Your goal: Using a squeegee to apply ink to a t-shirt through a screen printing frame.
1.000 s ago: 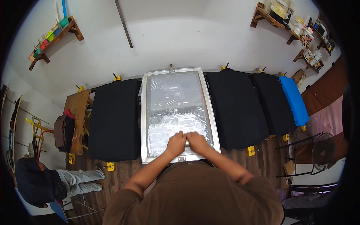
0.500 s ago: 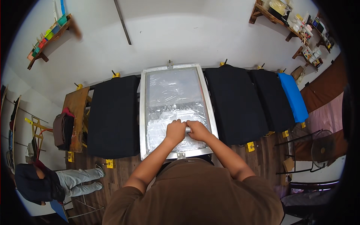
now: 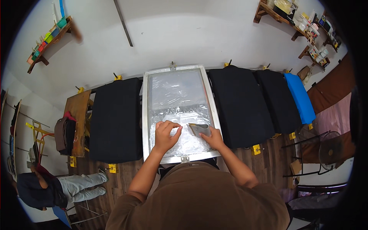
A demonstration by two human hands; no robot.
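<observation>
A screen printing frame (image 3: 146,99) with a silver metal rim and a shiny, crinkled clear film across its middle lies lengthwise in front of me. My left hand (image 3: 166,135) hovers over the lower left of the screen, fingers loosely bent and apart, with nothing in it. At the lower right of the screen, my right hand (image 3: 214,140) grips a grey squeegee (image 3: 200,130) with a dark-edged blade, which is tilted above the film.
Black-covered platens (image 3: 114,119) flank the screen, with a blue one (image 3: 299,97) at far right and a wooden board (image 3: 80,103) bearing folded clothes at left. A co-worker (image 3: 42,189) stands lower left. Shelves (image 3: 50,42) hang on the wall; a fan (image 3: 329,151) is at right.
Both hands were together on the squeegee and moved forward over the screen. Now my left hand has let go and moved left; my right hand has shifted right, turning the squeegee into clearer view.
</observation>
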